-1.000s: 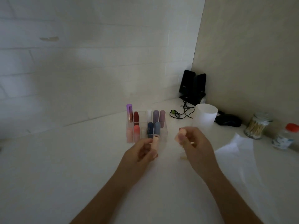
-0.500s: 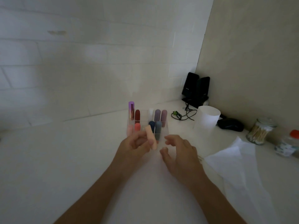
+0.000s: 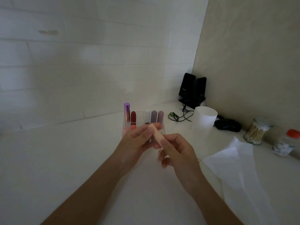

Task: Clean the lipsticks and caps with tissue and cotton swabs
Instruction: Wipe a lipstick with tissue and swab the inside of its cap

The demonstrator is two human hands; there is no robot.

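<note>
The left forearm [image 3: 90,189] reaches in from seven o'clock, the right forearm [image 3: 211,195] from five. The left hand [image 3: 138,143] and the right hand [image 3: 180,151] meet at centre, fingers curled, and together pinch a peach cylindrical lipstick tube [image 3: 156,135].

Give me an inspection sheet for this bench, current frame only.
Surface: white counter, dimly lit.
Job's things: peach lipstick held above the counter; clear organizer of upright lipsticks behind it; tissue sheet lying at right; cotton swab jar far right.
Clutter: white cup, black mouse, red-capped bottle.
Hands: left hand and right hand both grip the lipstick.
Cables: black cable loose by the speakers.
Surroundings: white tiled wall, beige side wall.
</note>
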